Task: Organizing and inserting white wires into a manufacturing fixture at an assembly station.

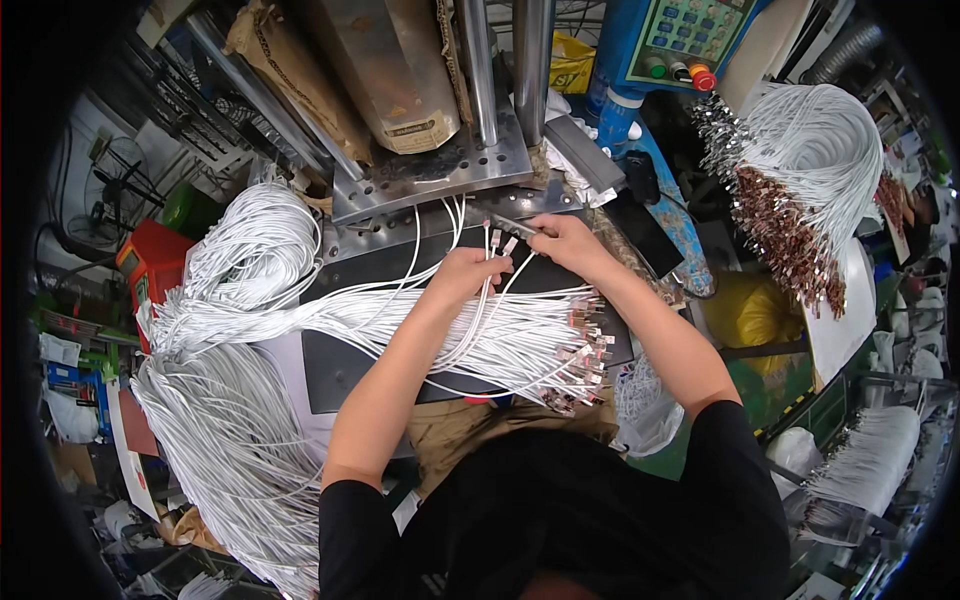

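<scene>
Saw a big steel press at the far middle, with shiny round posts and a thick plate full of holes. Saw a large heap of white cables at the near left. Saw another big bunch, the looped cables, at the far right, with silver and reddish-brown ends. Found a flat black mat in the middle, just near of the press. Saw a long cable bundle lying across the mat, with its plug ends at the right. Saw a round cable coil at the far left, a button panel at the far right, and a yellow bag right of the mat.

Saw the left hand over the bundle, fingers curled around a few white cables. Saw the right hand farther off and to the right, fingers close together, touching the right end of a thin metal bar. Could not tell what was between those fingers. Saw small plugs just near of the bar, on the held cables. Last, spotted a red knob on the panel.
</scene>
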The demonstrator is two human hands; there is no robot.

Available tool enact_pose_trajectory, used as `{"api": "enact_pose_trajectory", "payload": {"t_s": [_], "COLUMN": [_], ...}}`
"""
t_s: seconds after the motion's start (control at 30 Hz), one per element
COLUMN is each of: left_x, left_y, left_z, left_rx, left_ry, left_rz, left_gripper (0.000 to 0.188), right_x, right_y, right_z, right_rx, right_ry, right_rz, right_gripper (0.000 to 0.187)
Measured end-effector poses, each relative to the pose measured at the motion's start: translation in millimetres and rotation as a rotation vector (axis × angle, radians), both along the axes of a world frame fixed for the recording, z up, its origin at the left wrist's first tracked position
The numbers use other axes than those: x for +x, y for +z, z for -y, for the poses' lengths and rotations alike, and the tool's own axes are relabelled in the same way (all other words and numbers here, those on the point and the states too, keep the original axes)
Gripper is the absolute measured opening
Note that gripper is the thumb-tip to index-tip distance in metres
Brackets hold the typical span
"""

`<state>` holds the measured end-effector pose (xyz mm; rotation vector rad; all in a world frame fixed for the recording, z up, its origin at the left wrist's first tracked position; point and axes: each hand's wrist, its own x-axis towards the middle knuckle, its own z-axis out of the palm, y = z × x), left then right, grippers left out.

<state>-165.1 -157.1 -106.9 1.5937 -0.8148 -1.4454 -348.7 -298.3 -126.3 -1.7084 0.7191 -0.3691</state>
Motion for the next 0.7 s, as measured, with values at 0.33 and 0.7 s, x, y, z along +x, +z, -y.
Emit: {"api": "enact_pose_trajectory", "payload": {"t_s": [0.33,0.7], "left_x": [-8,-5], "left_y": [7,7], "left_z": [2,6], "left_rx": [-0.047,0.019], "left_ry": [0.155,0.100], "left_rz": [-0.144,-0.092], "left_gripper": [0.024,0.026], "right_x": [-4,-12], "right_y": [16,23], "right_z": [-8,-9], "right_rx": [-0.089,0.003], "right_ry": [0.084,0.079], "right_rz": [-0.010,0.016], "right_gripper": [0.040,0.041]}}
